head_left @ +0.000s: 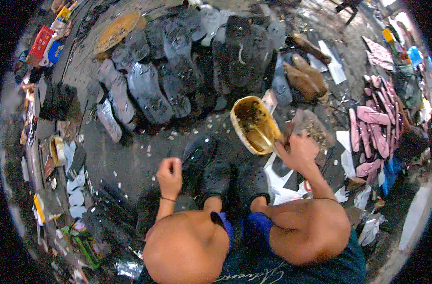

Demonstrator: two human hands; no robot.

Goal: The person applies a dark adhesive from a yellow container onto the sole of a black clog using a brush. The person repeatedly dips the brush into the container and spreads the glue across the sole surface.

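My right hand (301, 152) is at the rim of a yellow tub (235, 124), its fingers closed on a thin pale brush handle (267, 138) that leans into the tub. Brown, sticky-looking stuff and dark lumps coat the tub's inside; the brush's tip cannot be made out. My left hand (170, 177) is curled closed over the ground, left of my feet. Whatever its fingers may hold is hidden. Close by on its right lies a dark shoe sole (199, 149).
Rows of black soles (149, 92) lie ahead. Brown soles (305, 78) and a bag of small bits (315, 130) are to the right, with pink pieces (374, 120) beyond. White scraps (280, 182) lie by my black clogs (252, 182). A red crate (40, 42) stands far left.
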